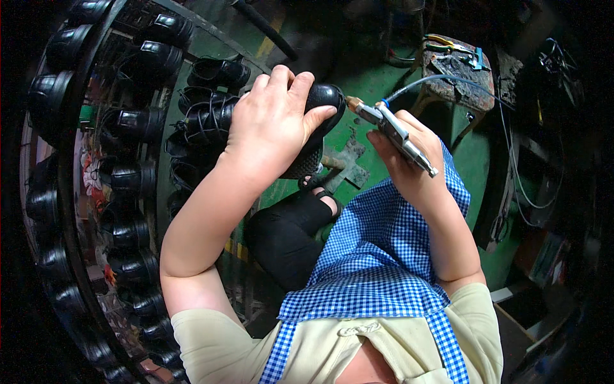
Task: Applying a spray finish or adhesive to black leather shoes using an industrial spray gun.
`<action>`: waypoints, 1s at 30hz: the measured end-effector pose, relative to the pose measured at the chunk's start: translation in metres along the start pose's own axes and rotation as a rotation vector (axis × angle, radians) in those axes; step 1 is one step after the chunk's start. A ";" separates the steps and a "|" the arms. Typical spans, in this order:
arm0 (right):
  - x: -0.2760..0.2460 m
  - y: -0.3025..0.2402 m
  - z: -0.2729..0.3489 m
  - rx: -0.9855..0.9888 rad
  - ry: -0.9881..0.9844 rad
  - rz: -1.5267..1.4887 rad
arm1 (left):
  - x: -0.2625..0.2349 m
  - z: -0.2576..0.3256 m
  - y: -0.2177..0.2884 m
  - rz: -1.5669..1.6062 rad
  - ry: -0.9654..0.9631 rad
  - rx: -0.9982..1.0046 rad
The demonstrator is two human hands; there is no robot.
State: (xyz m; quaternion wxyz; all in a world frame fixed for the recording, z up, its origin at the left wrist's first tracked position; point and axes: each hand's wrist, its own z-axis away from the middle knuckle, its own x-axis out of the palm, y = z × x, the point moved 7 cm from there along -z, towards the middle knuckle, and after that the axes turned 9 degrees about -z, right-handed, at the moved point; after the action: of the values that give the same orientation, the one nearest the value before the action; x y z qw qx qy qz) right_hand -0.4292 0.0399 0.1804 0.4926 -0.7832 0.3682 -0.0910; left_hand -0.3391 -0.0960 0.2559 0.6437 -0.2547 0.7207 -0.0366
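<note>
My left hand (pixel 272 125) is wrapped over a glossy black leather shoe (pixel 325 96), its thumb lying along the toe end. The rest of that shoe is mostly hidden under my palm and fingers. In my right hand (pixel 416 157) is a silver spray gun (pixel 393 128) with a brass-coloured nozzle and a blue collar. Its nozzle points at the shoe's toe edge, almost touching it. A thin grey-blue hose (pixel 441 77) runs from the gun off to the right.
Racks of black shoes (pixel 144 121) fill the left side, with laced shoes (pixel 211 118) close by my left wrist. A worn stool (pixel 464 80) at the upper right bears pliers (pixel 446 43) and a blue tool (pixel 478 59). On the green floor lies a cross-shaped metal piece (pixel 348 166).
</note>
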 end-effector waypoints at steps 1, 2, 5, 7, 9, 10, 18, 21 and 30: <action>0.002 0.001 -0.003 -0.015 0.003 0.027 | 0.003 -0.003 -0.001 -0.040 -0.030 -0.008; 0.004 0.002 -0.006 -0.030 0.007 0.053 | 0.003 -0.006 -0.002 -0.041 -0.030 -0.013; 0.011 0.007 -0.013 -0.021 0.044 0.035 | 0.010 -0.014 -0.006 -0.151 -0.109 -0.043; 0.016 0.011 -0.018 -0.010 0.051 0.042 | 0.014 -0.019 -0.009 -0.163 -0.140 -0.069; 0.021 0.014 -0.022 -0.014 0.072 0.053 | 0.017 -0.022 -0.012 -0.174 -0.169 -0.095; 0.024 0.015 -0.023 -0.018 0.068 0.053 | 0.019 -0.024 -0.013 -0.187 -0.183 -0.102; 0.038 0.026 -0.031 -0.039 0.132 0.049 | 0.035 -0.037 -0.026 -0.228 -0.263 -0.146; 0.043 0.022 -0.033 -0.047 0.115 0.042 | 0.041 -0.042 -0.038 -0.237 -0.284 -0.184; 0.073 0.020 -0.033 -0.026 0.097 0.084 | 0.057 -0.055 -0.080 -0.131 -0.517 -0.315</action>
State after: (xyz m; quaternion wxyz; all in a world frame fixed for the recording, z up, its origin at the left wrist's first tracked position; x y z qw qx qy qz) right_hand -0.4036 -0.0368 0.1644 0.4675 -0.7680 0.4253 -0.1035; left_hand -0.3676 -0.2037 0.2438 0.7544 -0.3983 0.5120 0.1000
